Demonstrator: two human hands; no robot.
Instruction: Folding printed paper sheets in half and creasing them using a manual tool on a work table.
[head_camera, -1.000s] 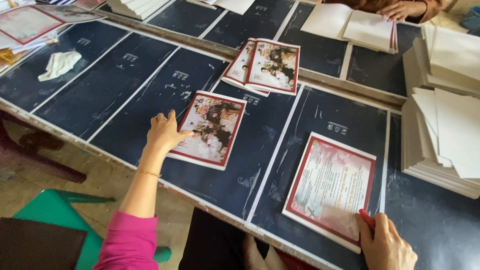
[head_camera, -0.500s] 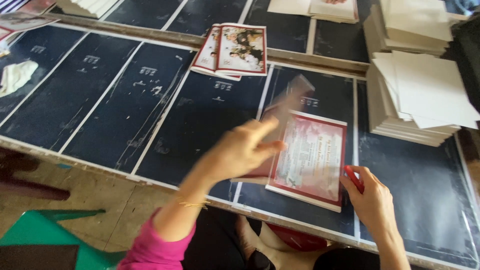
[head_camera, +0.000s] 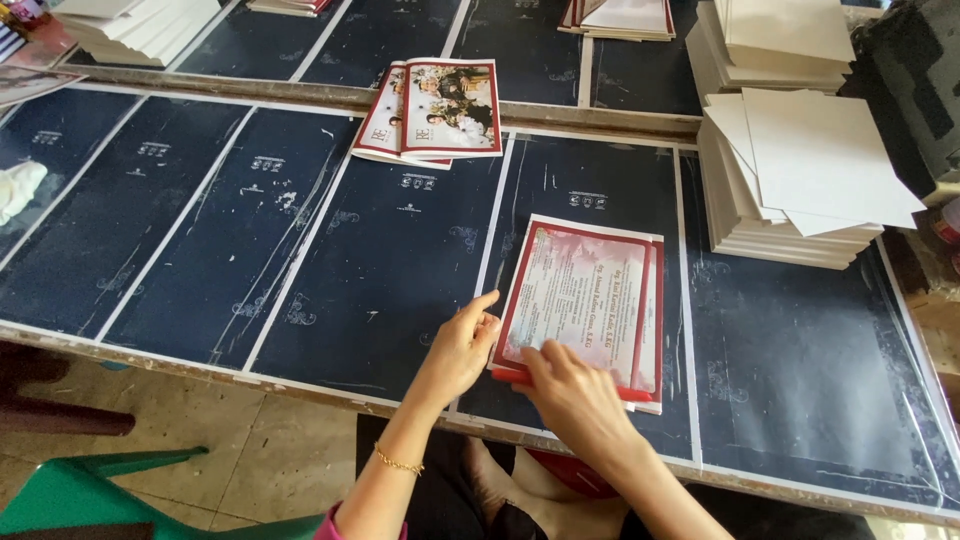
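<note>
The red-bordered card lies flat on the dark table, near the front edge. It sits on top of another card like it, and the one below peeks out on the right side and at the bottom.

The left hand rests at the card's left edge, with the fingers curled a little and the tips touching the card's side. It is not gripping the card, just pressing against it. The right hand lies over the bottom corner of the card, palm down. Its fingers press on the card, but it cannot be seen whether they pinch it from below.

The work looks like lining up the two cards into a neat pile. To do it well, the person should push gently from the side and the bottom until the edges match, and keep the cards flat so no corner bends.

Farther back on the table lie two picture cards. At the right stands a stack of plain white sheets. A green chair is down by the floor.
</note>
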